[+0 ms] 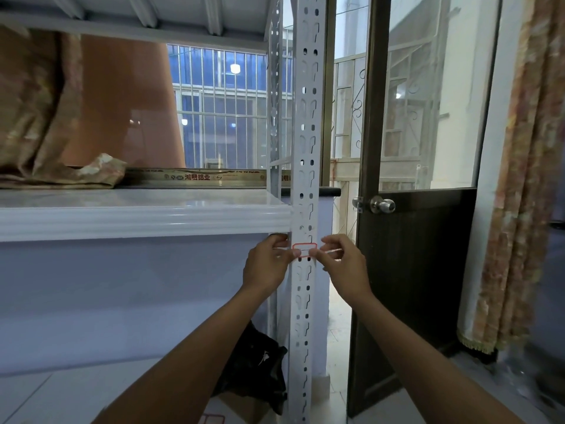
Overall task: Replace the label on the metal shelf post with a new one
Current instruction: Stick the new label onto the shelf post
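Note:
A white perforated metal shelf post (303,148) runs top to bottom through the middle of the view. A small white label with a red border (304,250) lies across the post just below the white shelf (143,221). My left hand (269,264) pinches the label's left end with thumb and fingertip. My right hand (339,264) pinches its right end, and a thin pale strip shows between its fingers. Both hands flank the post at the same height.
A dark door (409,270) with a steel knob (382,205) stands open right of the post. A patterned curtain (519,179) hangs far right. Folded fabric (46,133) lies on the shelf. A black bag (256,368) and a label sheet (212,419) sit on the floor below.

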